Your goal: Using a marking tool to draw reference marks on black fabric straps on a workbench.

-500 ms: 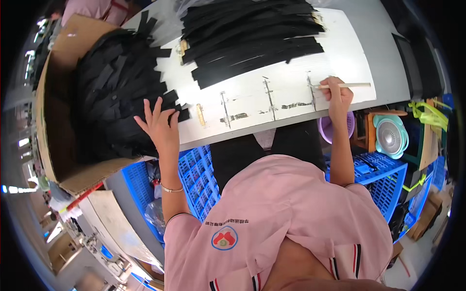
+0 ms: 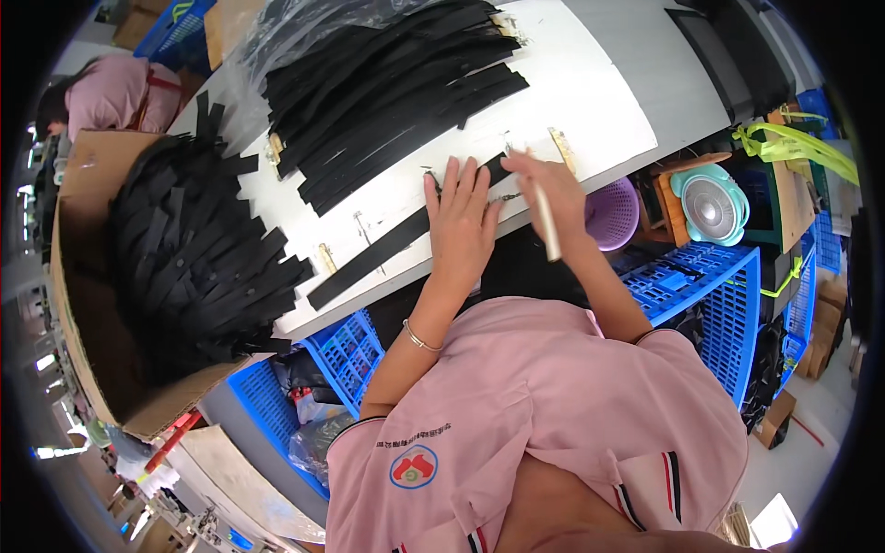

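A single black fabric strip (image 2: 369, 265) lies slantwise along the near edge of a white board (image 2: 604, 106). My left hand (image 2: 459, 221) rests flat on it, fingers stretched out and close together. At the strip's right end is my right hand (image 2: 553, 195), its fingertips by the strip. A slim, off-white, pen-like stick (image 2: 548, 221) is held in that hand, pointing down toward me. Dark marks (image 2: 364, 230) and small yellowish patches show on the board. Beyond the strip lies a thick pile of similar black strips (image 2: 387, 88).
At left, a cardboard box (image 2: 92, 378) overflows with black strips (image 2: 198, 249). Clear plastic (image 2: 304, 32) lies behind the pile. A purple basket (image 2: 612, 214), a turquoise fan (image 2: 710, 206) and a blue crate (image 2: 728, 323) stand at right. Another person (image 2: 120, 97) bends at far left.
My left hand has come from the box's edge onto the board, where a strip now lies under it. My right hand has moved to the strip's end, and its stick has swung downward. The view has shifted.
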A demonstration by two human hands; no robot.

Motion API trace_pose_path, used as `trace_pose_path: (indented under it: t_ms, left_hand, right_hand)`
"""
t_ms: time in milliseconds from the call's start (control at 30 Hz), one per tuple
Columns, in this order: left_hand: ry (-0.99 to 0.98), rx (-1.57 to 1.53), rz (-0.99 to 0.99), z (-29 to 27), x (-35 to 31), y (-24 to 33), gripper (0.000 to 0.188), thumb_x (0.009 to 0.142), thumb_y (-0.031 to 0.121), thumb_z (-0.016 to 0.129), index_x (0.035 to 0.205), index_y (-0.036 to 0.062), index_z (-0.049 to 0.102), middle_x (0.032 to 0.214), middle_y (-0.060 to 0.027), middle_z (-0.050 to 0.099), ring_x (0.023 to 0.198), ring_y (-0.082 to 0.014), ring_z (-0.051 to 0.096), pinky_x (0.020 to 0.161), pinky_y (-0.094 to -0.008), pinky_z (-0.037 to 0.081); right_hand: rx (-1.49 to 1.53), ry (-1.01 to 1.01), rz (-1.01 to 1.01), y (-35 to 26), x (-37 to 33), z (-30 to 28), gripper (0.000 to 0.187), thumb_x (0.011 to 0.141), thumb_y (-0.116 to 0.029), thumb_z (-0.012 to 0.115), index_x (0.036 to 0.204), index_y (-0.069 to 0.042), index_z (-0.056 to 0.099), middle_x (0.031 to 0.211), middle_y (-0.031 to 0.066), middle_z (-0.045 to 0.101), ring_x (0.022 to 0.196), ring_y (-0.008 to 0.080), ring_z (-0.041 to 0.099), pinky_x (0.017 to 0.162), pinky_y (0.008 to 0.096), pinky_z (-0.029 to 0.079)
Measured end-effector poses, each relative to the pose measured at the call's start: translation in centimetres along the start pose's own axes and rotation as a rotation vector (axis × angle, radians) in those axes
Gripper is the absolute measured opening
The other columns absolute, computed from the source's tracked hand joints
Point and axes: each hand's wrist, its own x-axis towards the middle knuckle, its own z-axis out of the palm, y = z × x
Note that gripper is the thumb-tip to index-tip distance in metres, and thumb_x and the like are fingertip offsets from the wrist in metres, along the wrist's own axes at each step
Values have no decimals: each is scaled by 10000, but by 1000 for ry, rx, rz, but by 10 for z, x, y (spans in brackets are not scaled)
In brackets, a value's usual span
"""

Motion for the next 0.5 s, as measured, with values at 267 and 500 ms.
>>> trace_pose_path:
  t_ms: [267,500]
  left_hand:
    - [-29,21,-33,-22,-25,-8,604,959,252,686,1493,43,499,1601,-160,412,1536,-380,263,1232,-597,77]
    - [-6,172,-219,-49,-74,-26,658,969,293,679,1532,46,446,1625,-155,376,1549,-375,231,1211,-622,-30]
  right_hand:
    - [-271,-173,24,13,-30,-14,514,859,-153,752,1347,-90,600,1358,56,667,1334,278,556,1151,496,341]
    - [-347,-156,10,43,-32,-31,524,904,-129,714,1411,-114,585,1408,13,632,1348,236,530,1206,475,249]
